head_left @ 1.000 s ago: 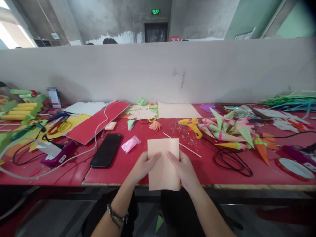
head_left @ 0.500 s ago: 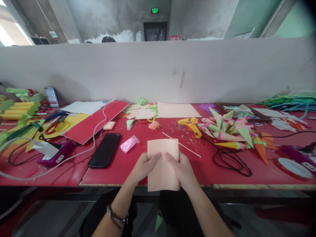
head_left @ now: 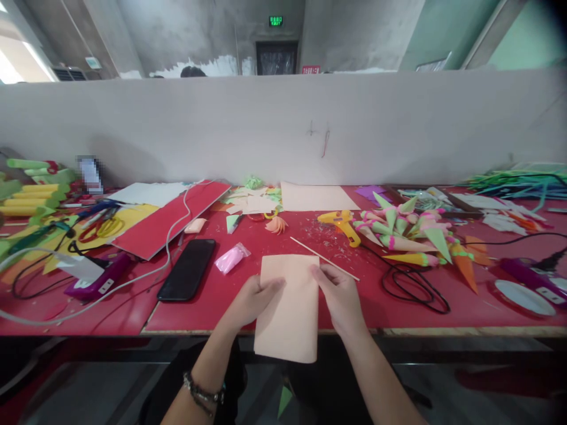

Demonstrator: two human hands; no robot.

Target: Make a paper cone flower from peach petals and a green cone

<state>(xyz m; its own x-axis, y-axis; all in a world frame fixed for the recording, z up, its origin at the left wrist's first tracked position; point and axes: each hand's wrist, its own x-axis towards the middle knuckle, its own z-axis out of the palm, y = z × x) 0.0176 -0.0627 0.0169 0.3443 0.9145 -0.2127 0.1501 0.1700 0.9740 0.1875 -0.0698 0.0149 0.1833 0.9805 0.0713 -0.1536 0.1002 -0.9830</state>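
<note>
The rectangular peach paper sheet is pinched at both side edges, left hand and right hand closed on it, its lower end overhanging the red table.

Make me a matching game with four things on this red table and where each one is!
Things:
1. peach sheet
2. black phone
3. yellow glue gun
4. pink packet

Places:
A. next to the paper cones
B. beside the white cable
C. between the black phone and the peach sheet
D. held by the left hand and the right hand

Right pairs: 1-D, 2-B, 3-A, 4-C.
</note>
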